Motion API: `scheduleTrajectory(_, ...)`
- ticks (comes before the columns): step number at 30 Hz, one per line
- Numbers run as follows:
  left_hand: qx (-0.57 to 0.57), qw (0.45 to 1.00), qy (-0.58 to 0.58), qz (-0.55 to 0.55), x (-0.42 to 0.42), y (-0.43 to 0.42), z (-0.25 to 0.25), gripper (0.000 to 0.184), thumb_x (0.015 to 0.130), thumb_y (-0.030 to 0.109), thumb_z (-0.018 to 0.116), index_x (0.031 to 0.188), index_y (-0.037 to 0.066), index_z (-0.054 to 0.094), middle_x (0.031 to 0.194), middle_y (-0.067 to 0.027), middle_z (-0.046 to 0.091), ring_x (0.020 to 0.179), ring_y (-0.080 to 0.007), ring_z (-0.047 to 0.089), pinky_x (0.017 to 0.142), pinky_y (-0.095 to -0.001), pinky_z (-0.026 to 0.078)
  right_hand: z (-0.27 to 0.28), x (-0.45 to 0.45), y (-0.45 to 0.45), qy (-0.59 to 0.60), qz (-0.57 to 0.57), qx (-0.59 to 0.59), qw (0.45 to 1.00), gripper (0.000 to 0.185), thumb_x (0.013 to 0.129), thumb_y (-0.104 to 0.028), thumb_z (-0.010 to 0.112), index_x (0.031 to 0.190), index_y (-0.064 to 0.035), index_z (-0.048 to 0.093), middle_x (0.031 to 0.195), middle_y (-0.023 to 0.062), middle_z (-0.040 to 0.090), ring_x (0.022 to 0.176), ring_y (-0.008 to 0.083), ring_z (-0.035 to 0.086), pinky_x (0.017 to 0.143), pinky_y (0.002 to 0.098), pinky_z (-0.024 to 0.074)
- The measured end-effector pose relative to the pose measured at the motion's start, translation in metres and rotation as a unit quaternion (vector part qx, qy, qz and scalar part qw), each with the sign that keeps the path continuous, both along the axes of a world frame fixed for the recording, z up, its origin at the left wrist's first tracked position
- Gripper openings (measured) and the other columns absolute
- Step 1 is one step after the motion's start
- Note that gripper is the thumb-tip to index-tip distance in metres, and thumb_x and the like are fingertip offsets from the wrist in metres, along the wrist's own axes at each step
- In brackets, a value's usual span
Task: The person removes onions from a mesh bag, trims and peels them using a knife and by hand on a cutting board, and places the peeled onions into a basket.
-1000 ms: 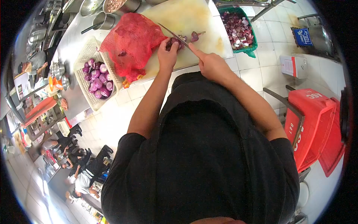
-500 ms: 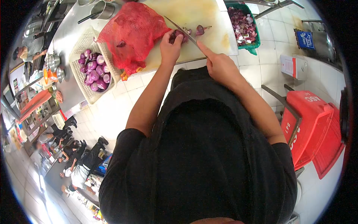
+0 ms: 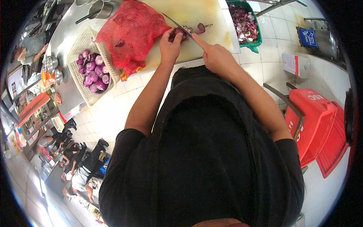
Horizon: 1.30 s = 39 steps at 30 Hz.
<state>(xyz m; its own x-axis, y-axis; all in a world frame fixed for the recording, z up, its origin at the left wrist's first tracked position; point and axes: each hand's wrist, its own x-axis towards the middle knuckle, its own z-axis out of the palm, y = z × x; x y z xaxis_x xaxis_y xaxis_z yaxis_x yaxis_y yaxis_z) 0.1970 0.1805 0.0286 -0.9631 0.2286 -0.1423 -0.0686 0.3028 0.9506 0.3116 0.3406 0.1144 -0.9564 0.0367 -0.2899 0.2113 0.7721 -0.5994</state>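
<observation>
My left hand (image 3: pixel 169 48) is closed on a dark purple onion (image 3: pixel 177 33) against the pale, yellow-stained cutting board (image 3: pixel 200 11). In my right hand (image 3: pixel 220 59) is a long kitchen knife (image 3: pixel 174 22), its index finger stretched along the back of the blade. The blade slants up to the left, over or against the onion; contact is hard to make out. Right of the blade lies an onion end with a dry stem (image 3: pixel 200 28). A red mesh bag (image 3: pixel 130 36) slumps on the board beside my left hand.
Left of the bag, a cream plastic basket (image 3: pixel 78 77) holds several peeled purple onions (image 3: pixel 90 67). Onion scraps fill a green-lined bin (image 3: pixel 245 24) past the board's right edge. A metal pot (image 3: pixel 101 9) stands at the back left. A red bin (image 3: pixel 312 125) is at right; people (image 3: pixel 81 178) work at far left.
The view has shifted slightly. My right hand and the knife have moved a little left, and my left hand stays on the onion.
</observation>
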Motion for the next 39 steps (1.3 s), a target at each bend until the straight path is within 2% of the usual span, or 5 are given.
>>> scheduleTrajectory(8, 0.004, 0.999, 0.026, -0.018, 0.001, 0.002, 0.002, 0.038, 0.088, 0.015, 0.072, 0.12, -0.004, 0.062, 0.102, -0.0103, 0.07, 0.09, -0.0148, 0.066, 0.083, -0.029, 0.053, -0.047, -0.004, 0.001, 0.018, -0.058, -0.085, 0.995, 0.069, 0.088, -0.009, 0.051, 0.152, -0.0231, 0.032, 0.084, 0.0297, 0.066, 0.078, 0.047, 0.064, 0.076, 0.0575, 0.0509)
scheduleTrajectory(20, -0.002, 1.0, -0.02, 0.004, 0.004, 0.005, 0.012, 0.039, 0.089, 0.016, 0.071, 0.122, -0.003, 0.062, 0.108, -0.0108, 0.069, 0.098, -0.0169, 0.063, 0.09, -0.0305, 0.05, -0.015, 0.0, 0.004, 0.064, -0.035, -0.07, 0.995, 0.067, 0.088, -0.006, 0.05, 0.151, -0.0234, 0.037, 0.074, 0.028, 0.064, 0.069, 0.0475, 0.062, 0.068, 0.056, 0.0489)
scheduleTrajectory(26, -0.003, 0.997, 0.062, -0.034, 0.0, 0.001, -0.009, 0.039, 0.089, 0.01, 0.071, 0.122, -0.007, 0.059, 0.105, -0.0109, 0.068, 0.089, -0.0142, 0.066, 0.082, -0.0279, 0.054, -0.049, -0.007, 0.003, 0.064, -0.054, -0.09, 0.992, 0.066, 0.088, -0.006, 0.05, 0.151, -0.0224, 0.037, 0.076, 0.0281, 0.064, 0.068, 0.0479, 0.061, 0.068, 0.0565, 0.0481)
scheduleTrajectory(32, 0.02, 1.0, 0.009, -0.007, 0.006, 0.006, 0.016, 0.038, 0.091, 0.009, 0.069, 0.122, -0.008, 0.058, 0.104, -0.0112, 0.068, 0.087, -0.0135, 0.066, 0.08, -0.0271, 0.054, -0.014, 0.01, 0.007, 0.032, -0.05, -0.088, 0.994, 0.065, 0.089, -0.006, 0.051, 0.15, -0.0229, 0.038, 0.073, 0.0269, 0.063, 0.067, 0.0471, 0.061, 0.066, 0.0554, 0.0477)
scheduleTrajectory(39, -0.022, 0.999, 0.023, -0.004, 0.002, -0.001, 0.002, 0.039, 0.091, 0.018, 0.07, 0.122, -0.005, 0.062, 0.109, -0.0135, 0.069, 0.1, -0.0185, 0.064, 0.091, -0.0315, 0.05, -0.015, 0.004, 0.006, 0.042, -0.028, -0.078, 0.996, 0.067, 0.089, -0.006, 0.052, 0.151, -0.0248, 0.036, 0.072, 0.0266, 0.063, 0.067, 0.0464, 0.061, 0.066, 0.0552, 0.0484)
